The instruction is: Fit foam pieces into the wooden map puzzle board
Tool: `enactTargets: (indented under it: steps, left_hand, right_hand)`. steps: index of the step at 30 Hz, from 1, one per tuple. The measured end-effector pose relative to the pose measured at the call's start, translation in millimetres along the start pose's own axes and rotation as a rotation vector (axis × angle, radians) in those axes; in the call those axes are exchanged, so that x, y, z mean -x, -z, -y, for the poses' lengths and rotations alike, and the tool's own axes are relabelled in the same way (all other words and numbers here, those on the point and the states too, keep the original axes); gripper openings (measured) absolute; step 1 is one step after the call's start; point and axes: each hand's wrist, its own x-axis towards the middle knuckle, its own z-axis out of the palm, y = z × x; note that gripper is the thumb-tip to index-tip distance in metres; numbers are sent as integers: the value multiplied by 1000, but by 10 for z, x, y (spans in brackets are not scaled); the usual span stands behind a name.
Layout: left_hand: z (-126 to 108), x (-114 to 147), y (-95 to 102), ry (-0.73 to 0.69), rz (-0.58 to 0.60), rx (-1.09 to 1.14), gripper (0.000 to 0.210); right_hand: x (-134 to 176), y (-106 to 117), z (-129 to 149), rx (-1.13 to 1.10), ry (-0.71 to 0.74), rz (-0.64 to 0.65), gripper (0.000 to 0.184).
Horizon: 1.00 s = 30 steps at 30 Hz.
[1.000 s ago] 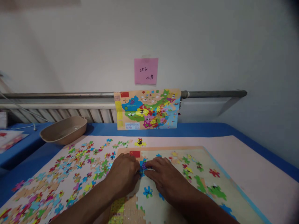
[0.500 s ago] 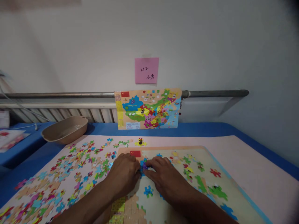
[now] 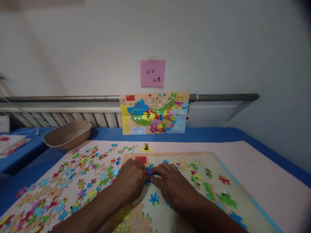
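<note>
Both hands meet over the puzzle board point(image 3: 211, 154), at a blue jigsaw piece point(image 3: 150, 170) printed with purple grapes. My right hand point(image 3: 173, 183) has its thumb and index finger closed on that piece's right side. From the left, my left hand point(image 3: 132, 178) is closed with fingers curled down at the piece's edge; its fingertips are hidden, so what they grip cannot be made out. A red flag section point(image 3: 141, 160) lies just above the left hand. Below the hands is a loose blue jigsaw piece point(image 3: 154, 199).
Many loose puzzle pieces point(image 3: 55, 191) cover the left of the pink sheet point(image 3: 264, 168). More pieces point(image 3: 227, 199) lie on the board's right. A printed map point(image 3: 155, 113) leans upright behind. A beige basin point(image 3: 68, 134) stands at the back left, a pink note point(image 3: 153, 73) on the wall.
My left hand has shifted slightly to the right, closer to the grape piece. My right hand stays almost in place.
</note>
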Motion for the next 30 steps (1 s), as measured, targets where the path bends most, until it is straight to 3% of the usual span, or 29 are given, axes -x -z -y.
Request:
enactTargets:
  steps: [10,17,22,25,30]
  left_hand:
    - [170,116,-20,-84,-79,115,16]
    - [276,138,-26,-38,-168,157,23]
    - [163,191,-63,-48,-194,276,19]
    - [12,225,-76,-45,-142,323,17]
    - [-254,257,-112,87,-58,285,7]
  right_hand:
    - [-28,-37,18,49,-22,4,42]
    - [-60,-43,27,72,-16,-15,38]
    - [-72,-1,36,74,-7,3,38]
    - [-60,17,33,63,8,6,36]
    - [-52,9,29,49,6,-1,34]
